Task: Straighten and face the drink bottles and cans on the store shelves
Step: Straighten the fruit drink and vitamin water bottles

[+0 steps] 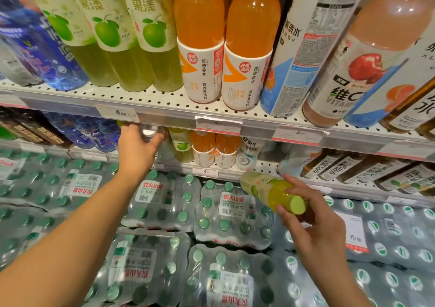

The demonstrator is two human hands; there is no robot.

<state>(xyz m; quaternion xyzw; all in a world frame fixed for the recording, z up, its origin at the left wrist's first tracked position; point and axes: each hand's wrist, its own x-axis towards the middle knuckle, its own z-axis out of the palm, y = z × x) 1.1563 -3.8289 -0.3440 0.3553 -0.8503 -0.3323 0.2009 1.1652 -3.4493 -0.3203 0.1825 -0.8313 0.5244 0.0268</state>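
Observation:
My right hand (pixel 313 226) grips a green apple drink bottle (pixel 270 190) lying sideways in the air, its green cap toward me, in front of the lower shelf. My left hand (pixel 138 146) reaches under the upper shelf edge, fingers curled round the top of a clear bottle (pixel 153 133) standing on the lower shelf. Next to it on that shelf stand another apple drink bottle (pixel 182 145) and two orange vitamin drinks (pixel 214 150). The upper shelf (pixel 164 99) carries three apple drink bottles (pixel 150 31), two orange vitamin drinks (pixel 202 45) and tall white bottles (pixel 303 50).
Shrink-wrapped packs of green-capped water bottles (pixel 226 210) are stacked below and fill the lower view. Blue bottles (pixel 47 48) stand at the upper left. Dark tea bottles (pixel 353 168) line the lower shelf at right. Price tags (pixel 117 112) hang on the shelf rails.

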